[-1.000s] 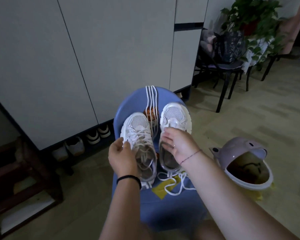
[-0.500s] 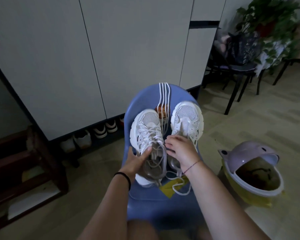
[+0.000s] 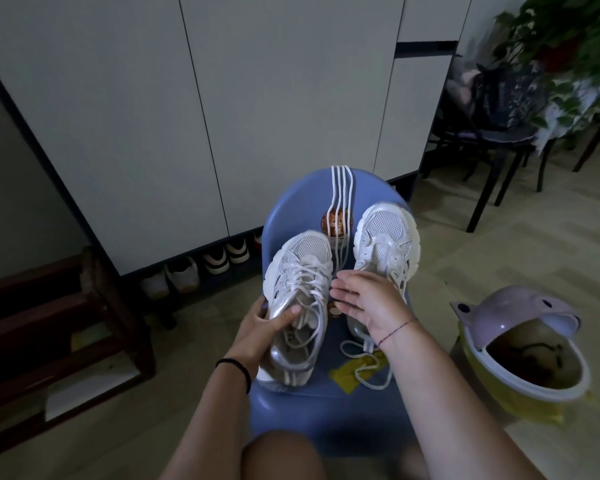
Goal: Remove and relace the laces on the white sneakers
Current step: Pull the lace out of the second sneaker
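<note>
Two white sneakers lie on a blue plastic chair (image 3: 326, 403). My left hand (image 3: 264, 327) grips the left sneaker (image 3: 300, 289) by its side, thumb inside the opening; this shoe still carries its laces and is tilted up off the seat. My right hand (image 3: 368, 299) hovers with straight fingers over the heel part of the right sneaker (image 3: 385, 237), between the two shoes. A loose white lace (image 3: 368, 368) lies curled on the seat by my right wrist. Several lace strands (image 3: 340, 188) hang over the chair's backrest.
White cabinet doors (image 3: 222, 98) stand behind the chair, with shoes (image 3: 201, 268) tucked beneath. A purple-lidded bin (image 3: 520, 344) sits on the floor at right. A dark wooden rack (image 3: 66, 323) is at left, black chairs and a plant (image 3: 551, 64) at the back right.
My left hand has closed round the left sneaker's side and lifted and tilted it. My right hand has let go of the right sneaker and opened flat. The view shifted left.
</note>
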Demonstrator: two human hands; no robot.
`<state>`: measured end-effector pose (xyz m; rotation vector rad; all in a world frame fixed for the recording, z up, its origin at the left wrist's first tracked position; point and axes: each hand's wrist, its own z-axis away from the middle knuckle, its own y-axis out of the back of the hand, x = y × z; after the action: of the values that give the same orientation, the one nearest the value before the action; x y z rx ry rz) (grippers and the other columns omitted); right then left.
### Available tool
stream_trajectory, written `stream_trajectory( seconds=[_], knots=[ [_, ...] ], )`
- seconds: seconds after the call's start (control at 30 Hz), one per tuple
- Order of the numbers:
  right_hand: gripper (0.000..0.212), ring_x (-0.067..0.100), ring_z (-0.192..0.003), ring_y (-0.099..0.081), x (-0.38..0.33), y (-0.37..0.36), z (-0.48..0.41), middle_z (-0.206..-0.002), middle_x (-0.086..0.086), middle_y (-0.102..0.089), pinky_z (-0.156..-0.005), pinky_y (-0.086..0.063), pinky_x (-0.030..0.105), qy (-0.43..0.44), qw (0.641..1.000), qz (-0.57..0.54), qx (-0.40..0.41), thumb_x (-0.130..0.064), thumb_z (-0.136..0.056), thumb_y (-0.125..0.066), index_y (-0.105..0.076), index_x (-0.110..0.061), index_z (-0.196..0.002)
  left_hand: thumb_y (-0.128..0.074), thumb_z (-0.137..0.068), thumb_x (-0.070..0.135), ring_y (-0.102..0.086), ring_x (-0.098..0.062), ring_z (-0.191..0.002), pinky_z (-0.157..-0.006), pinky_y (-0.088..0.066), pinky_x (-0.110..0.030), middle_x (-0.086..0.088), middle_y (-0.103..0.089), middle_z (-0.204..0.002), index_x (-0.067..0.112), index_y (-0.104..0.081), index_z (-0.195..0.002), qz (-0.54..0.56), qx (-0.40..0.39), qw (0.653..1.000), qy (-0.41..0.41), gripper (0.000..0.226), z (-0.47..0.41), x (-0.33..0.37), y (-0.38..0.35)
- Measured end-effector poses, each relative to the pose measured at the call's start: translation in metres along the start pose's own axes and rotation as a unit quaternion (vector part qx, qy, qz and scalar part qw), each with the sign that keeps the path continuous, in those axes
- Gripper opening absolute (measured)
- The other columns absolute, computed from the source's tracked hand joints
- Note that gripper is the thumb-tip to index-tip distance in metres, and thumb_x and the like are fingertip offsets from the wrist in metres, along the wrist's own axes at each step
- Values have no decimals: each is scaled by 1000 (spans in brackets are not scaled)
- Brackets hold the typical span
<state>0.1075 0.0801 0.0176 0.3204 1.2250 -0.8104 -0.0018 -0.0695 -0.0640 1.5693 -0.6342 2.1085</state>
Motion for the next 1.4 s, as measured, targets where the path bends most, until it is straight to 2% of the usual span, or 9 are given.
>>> stream_trajectory(
  seconds=[0.1,0.23,0.43,0.53,0.63,0.97,1.13,1.27,1.4],
  knots=[
    [8,15,-86,-64,-3,-9,12,-91,3,-69,-70,-51,24,78,996,46,-22,-11,-92,-59,-66,-14,-92,-89,-50,51,-68,-21,-106,-98,-51,-46,-1,-72,-113,22,-63,-122,-15,-1,998,-53,81,21,22,2],
    [10,4,-80,-62,-20,-13,38,-85,-9,-69,-74,-51,17,268,953,135,-38,-14,-84,-71,-67,-21,-89,-84,-58,44,-66,-20,-111,-97,-52,-39,-2,-70,-119,16,-59,-127,2,-17,990,-139,79,46,62,-11],
    [11,9,-84,-64,-56,14,75,-93,0,-65,-76,-48,15,406,903,137,-22,-21,-78,-74,-68,-14,-84,-82,-66,44,-63,-25,-115,-97,-50,-40,-8,-67,-123,13,-56,-131,34,-73,970,-228,76,65,93,-53],
    [11,8,-84,-64,-61,26,81,-95,-7,-61,-77,-48,14,415,895,160,-15,-22,-76,-75,-71,-15,-84,-78,-64,61,-63,-19,-116,-89,-52,-26,-4,-66,-125,12,-55,-132,39,-88,961,-259,87,69,92,-74],
    [9,5,-80,-64,-62,33,80,-93,-10,-59,-75,-47,13,414,895,164,-7,-14,-75,-77,-71,-15,-82,-69,-69,70,-60,-16,-120,-91,-49,-24,-1,-64,-128,13,-54,-133,15,-97,957,-272,87,68,89,-86],
    [9,5,-82,-61,-57,33,69,-92,-9,-60,-77,-46,15,417,898,143,-3,-13,-79,-76,-70,-19,-77,-51,-80,76,-50,-29,-130,-108,-37,-54,-12,-55,-138,9,-47,-139,16,-124,954,-273,90,64,87,-88],
    [8,14,-88,-58,-54,26,68,-93,-4,-62,-88,-50,35,379,922,2,-76,-23,-73,-76,-70,-23,-79,-66,-80,62,-54,-35,-126,-106,-41,-53,-18,-56,-135,2,-42,-140,58,-142,963,-223,88,61,87,-79],
    [15,7,-83,-54,-55,30,67,-91,-5,-60,-81,-48,25,362,929,12,-72,-21,-69,-79,-72,-24,-82,-90,-43,61,-65,-19,-113,-83,-55,-28,-2,-66,-125,15,-37,-138,87,-99,974,-184,118,60,87,-81],
    [19,8,-87,-56,-58,30,72,-98,-8,-57,-82,-46,21,400,907,125,-34,-27,-70,-78,-72,-29,-88,-89,-42,61,-67,-19,-109,-82,-55,-27,-2,-68,-121,13,-39,-140,87,-54,975,-199,120,60,87,-85]
  ],
)
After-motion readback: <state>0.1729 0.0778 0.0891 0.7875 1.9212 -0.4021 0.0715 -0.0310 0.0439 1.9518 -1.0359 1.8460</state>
